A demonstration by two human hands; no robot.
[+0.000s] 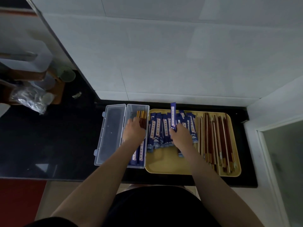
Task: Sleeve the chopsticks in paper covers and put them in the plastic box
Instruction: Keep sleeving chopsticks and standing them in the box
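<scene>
A clear plastic box [129,110] lies open on the dark counter, its lid [109,133] folded out to the left. Sleeved chopsticks [141,153] lie inside it. My left hand [134,129] is over the box, resting on those sleeved chopsticks; its fingers are hidden from me. To the right sits a yellow tray [165,163] with a row of blue paper covers [157,131] and a pile of bare chopsticks [216,140]. My right hand [181,134] is over the tray and holds one blue paper cover [173,115] upright.
The white tiled wall stands right behind the box and tray. A crumpled plastic bag [32,99] and jars sit at the far left of the counter. A white frame [268,145] borders the counter on the right.
</scene>
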